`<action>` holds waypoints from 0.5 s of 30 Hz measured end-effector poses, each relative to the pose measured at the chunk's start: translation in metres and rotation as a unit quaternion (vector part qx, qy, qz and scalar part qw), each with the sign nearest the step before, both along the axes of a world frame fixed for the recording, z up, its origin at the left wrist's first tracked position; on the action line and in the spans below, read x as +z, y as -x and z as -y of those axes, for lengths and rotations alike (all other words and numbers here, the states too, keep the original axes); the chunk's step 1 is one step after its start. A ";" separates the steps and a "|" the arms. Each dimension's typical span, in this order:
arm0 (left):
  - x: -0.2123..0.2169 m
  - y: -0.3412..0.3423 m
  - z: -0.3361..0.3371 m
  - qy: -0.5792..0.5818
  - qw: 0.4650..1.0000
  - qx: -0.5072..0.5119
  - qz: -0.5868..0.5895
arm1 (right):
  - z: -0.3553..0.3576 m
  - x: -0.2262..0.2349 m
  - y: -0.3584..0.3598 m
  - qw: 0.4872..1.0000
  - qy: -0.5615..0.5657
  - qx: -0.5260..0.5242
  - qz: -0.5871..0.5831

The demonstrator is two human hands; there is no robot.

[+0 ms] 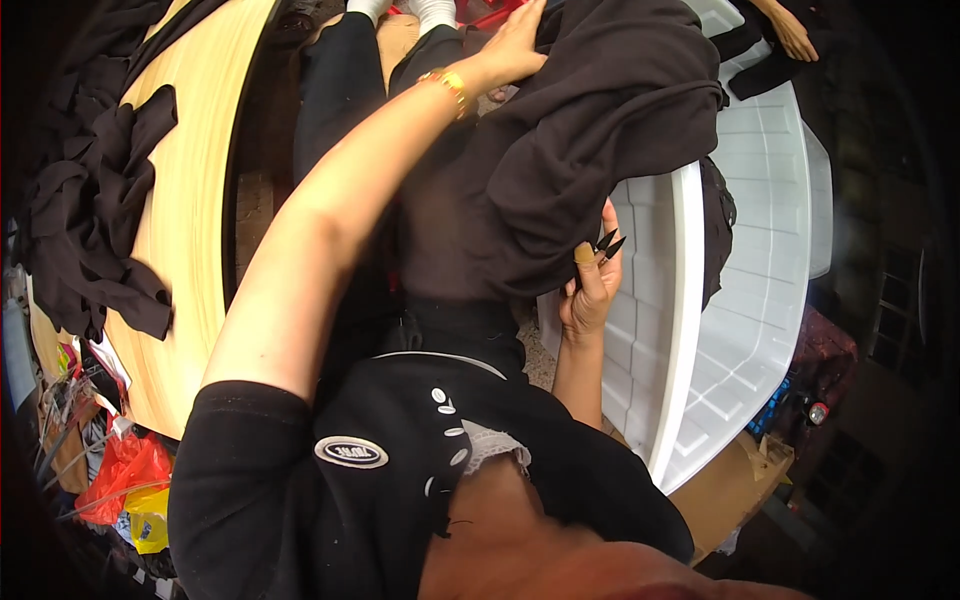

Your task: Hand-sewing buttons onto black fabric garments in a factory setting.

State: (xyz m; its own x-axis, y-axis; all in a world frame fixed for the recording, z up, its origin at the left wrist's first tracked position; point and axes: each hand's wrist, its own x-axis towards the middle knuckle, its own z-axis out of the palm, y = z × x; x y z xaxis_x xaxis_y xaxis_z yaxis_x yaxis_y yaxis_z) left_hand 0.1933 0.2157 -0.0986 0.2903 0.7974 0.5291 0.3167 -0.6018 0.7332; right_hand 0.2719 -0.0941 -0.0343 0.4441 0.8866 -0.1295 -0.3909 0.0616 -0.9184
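Observation:
A large dark brown piece of cloth (620,90) is draped over my lap and bunched up toward the far right. My left hand (515,48), with a gold bracelet at the wrist, reaches to the cloth's far left edge. Its fingers are stretched out, and the thumb side lies against the fabric. Beside the cloth's near right edge, my right hand (592,290) is closed around small black thread snips (608,245). Their two pointed blades stick out past the fingers, slightly apart. A tan covering wraps the tip of that thumb. The snips' handles are hidden in my palm.
A wooden tabletop (195,190) on the left bears dark crumpled garments (95,220). Large white plastic tubs (755,270) stand close on my right. Another person's hand (795,38) shows at the far right. Red and yellow bags (130,475) lie at the lower left, cardboard (735,490) at the lower right.

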 end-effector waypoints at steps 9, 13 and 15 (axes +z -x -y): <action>0.051 0.053 0.048 0.348 0.828 -0.353 0.263 | -0.042 0.038 -0.005 0.965 -0.065 -0.006 0.255; 0.110 0.115 0.100 0.442 0.765 -0.377 0.278 | -0.077 0.068 0.005 0.952 -0.100 0.012 0.288; 0.134 0.130 0.131 0.403 0.801 -0.353 0.268 | -0.104 0.057 0.012 0.959 -0.185 0.063 0.206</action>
